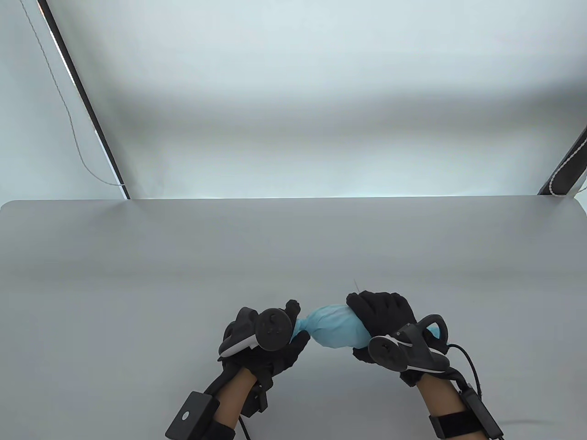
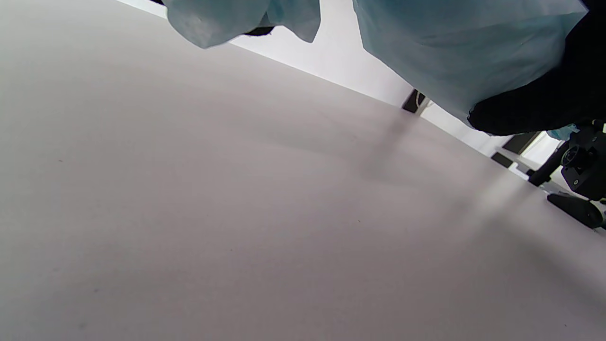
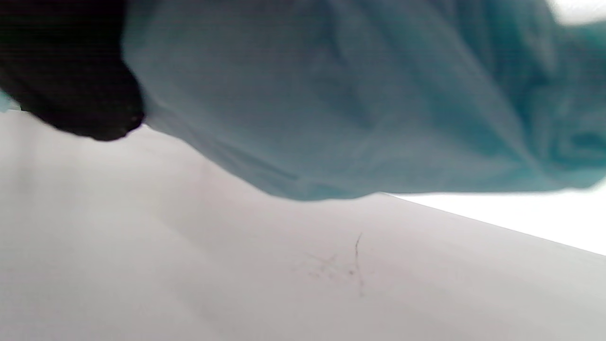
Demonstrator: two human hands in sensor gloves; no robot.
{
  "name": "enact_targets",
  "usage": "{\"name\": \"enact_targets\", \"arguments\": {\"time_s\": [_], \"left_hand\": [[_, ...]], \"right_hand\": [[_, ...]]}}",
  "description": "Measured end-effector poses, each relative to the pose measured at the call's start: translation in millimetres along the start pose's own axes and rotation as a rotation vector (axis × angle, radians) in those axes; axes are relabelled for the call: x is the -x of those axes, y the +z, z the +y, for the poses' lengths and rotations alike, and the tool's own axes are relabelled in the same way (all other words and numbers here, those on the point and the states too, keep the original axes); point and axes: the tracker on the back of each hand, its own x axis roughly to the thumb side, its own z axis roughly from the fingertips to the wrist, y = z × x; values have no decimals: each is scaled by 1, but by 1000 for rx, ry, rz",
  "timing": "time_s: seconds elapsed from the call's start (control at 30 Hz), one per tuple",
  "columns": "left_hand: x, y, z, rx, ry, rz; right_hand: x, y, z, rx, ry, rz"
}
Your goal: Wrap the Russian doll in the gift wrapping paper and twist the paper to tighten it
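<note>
A light blue paper bundle is held just above the grey table near its front edge; the doll inside is fully covered. My right hand grips the fat right part of the bundle, fingers curled over its top. My left hand pinches the narrow gathered neck of paper at the bundle's left end. In the left wrist view the paper's loose end and the wrapped body hang above the table. In the right wrist view the blue paper fills the top, with a gloved fingertip at the left.
The table's far edge runs across the middle of the table view, with a white backdrop behind. A dark bar leans at the back left and a dark post at the back right. Faint scratches mark the tabletop.
</note>
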Motion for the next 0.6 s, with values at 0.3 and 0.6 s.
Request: {"name": "enact_targets", "arguments": {"time_s": [0.3,0.6], "left_hand": [[-7,8,9,-226,-97,59],[-24,10,2,-211,-468,-22]], "right_hand": [[-9,-4,2,-41,-16,-16],[-6,-4,0,-117,-116,12]]}}
